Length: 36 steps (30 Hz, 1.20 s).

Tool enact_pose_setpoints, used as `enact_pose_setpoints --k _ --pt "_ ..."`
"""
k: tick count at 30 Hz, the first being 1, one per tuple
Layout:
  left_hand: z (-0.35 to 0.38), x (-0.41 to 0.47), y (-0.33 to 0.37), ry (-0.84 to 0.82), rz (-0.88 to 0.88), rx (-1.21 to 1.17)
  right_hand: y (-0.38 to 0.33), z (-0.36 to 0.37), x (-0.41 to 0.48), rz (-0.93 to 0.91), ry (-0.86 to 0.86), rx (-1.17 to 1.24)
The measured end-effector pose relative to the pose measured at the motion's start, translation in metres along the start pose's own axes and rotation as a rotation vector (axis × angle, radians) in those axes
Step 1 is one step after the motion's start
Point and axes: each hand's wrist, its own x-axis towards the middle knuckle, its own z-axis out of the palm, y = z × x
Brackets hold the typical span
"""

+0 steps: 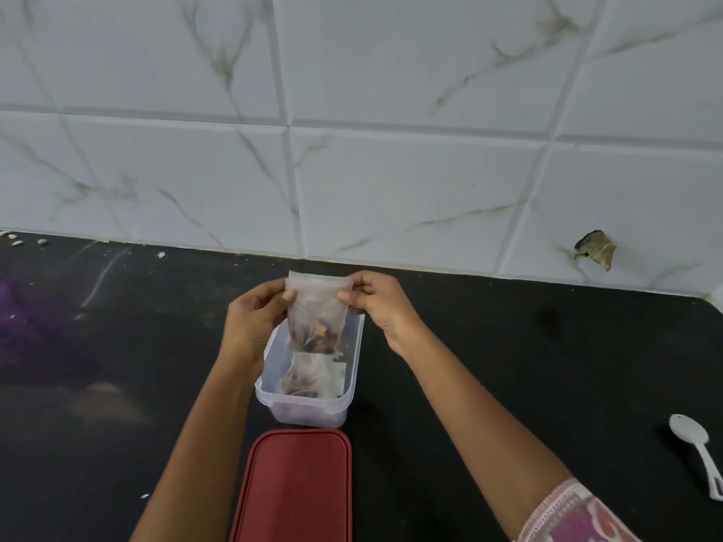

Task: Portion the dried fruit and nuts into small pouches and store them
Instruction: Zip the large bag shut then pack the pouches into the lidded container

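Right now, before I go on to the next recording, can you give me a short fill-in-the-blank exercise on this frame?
1. The left hand and the right hand pinch the pouch by its ___ edge.
2. The pouch hangs over the clear container, whose lid lies off it and is coloured ___.
3. The white spoon lies on the counter on the person's ___ side.

Missing words: top; red; right.
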Motion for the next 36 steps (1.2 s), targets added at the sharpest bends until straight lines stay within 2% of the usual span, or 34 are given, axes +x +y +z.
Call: enact_pose_setpoints --k 4,7,11,14,18,23,36 --pt "-0.005 -0.002 -0.022 -0.004 -0.007 0.089 0.025 0.005 0.0 0.023 0.024 -0.15" --pt "-0.001 -0.006 -0.034 -0.061 -0.012 0.143 0.04 0.001 -0.004 -0.031 0.072 -0.385" --pt "0.0 0.004 -0.043 -0.079 -0.023 0.332 0.045 -0.002 -0.012 -0.148 0.103 -0.781" --pt "0.0 0.009 -0.045 -0.093 -0.024 0.401 0.034 -0.001 -0.019 -0.222 0.079 -0.98" --pt "-0.006 0.008 -0.047 -0.258 0.043 0.612 0.028 0.005 -0.018 -0.306 0.04 -1.257" --pt "-0.002 0.003 -0.045 -0.43 -0.036 0.732 0.025 0.013 -0.012 -0.276 -0.032 -1.383" --pt "0.008 0.014 -0.058 -0.416 -0.027 1.122 0.034 0.032 -0.007 -0.176 -0.022 -1.483"
